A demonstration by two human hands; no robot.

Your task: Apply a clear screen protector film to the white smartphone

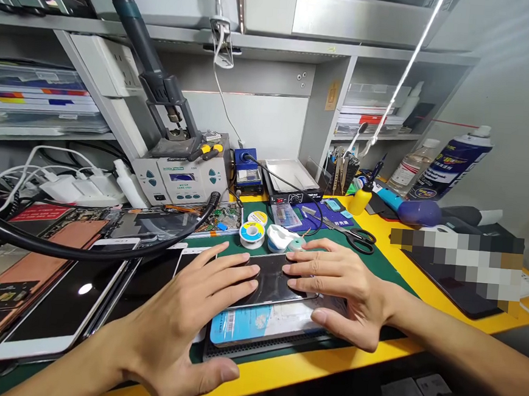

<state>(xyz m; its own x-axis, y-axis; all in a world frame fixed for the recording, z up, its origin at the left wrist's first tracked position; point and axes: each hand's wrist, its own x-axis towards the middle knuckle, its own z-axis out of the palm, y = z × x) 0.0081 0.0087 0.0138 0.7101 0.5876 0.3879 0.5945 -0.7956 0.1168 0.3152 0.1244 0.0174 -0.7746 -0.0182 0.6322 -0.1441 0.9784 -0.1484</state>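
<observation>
A phone-sized, dark glossy panel (pixel 267 276) lies in front of me on a flat blue-and-white box (pixel 261 327). My left hand (pixel 192 299) rests its outstretched fingertips on the panel's left part, with the thumb spread out toward the table edge. On the panel's right part lie the fingertips of my right hand (pixel 342 283); its thumb reaches down near the box. Both hands are open and grip nothing. Under the box is a black perforated mat or plate (pixel 271 348). Just beyond the panel sit a solder spool (pixel 252 233) and a crumpled white wad (pixel 279 238).
Scissors (pixel 362 239) lie beyond my right hand. Several phones and tablets, one white-framed (pixel 66 298), cover the left side. A thick black hose (pixel 81 249) arches over them from the soldering station (pixel 181 176). At right are a spray can (pixel 453 164) and a dark device (pixel 451 274).
</observation>
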